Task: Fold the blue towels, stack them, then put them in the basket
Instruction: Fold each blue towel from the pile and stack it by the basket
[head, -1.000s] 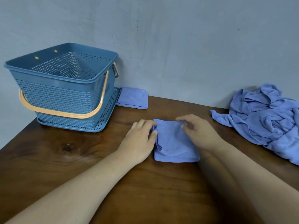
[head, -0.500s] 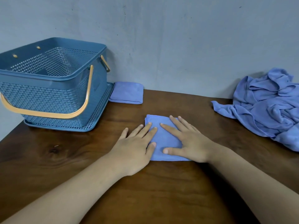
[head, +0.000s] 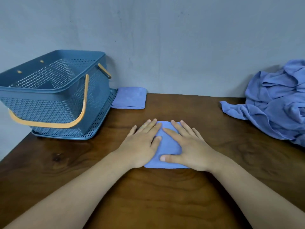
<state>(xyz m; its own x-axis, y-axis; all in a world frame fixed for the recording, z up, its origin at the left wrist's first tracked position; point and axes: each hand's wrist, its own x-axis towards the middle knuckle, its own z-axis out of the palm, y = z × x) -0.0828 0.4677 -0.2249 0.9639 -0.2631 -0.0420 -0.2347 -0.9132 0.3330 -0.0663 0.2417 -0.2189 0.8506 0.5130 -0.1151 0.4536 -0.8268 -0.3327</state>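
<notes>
Your blue perforated basket stands on a matching perforated tray on the wooden table. Its orange handle is folded down across the front wall. Through the open top you see the basket's own lattice walls. A finished folded towel lies flat just to the right of the basket, close against the tray. A second folded towel lies further right of the basket and nearer to you. Your left hand and right hand both rest flat on it, with the fingers straight and slightly spread, pressing the cloth and gripping nothing. A heap of unfolded blue towels lies well apart from the basket, far to its right.
</notes>
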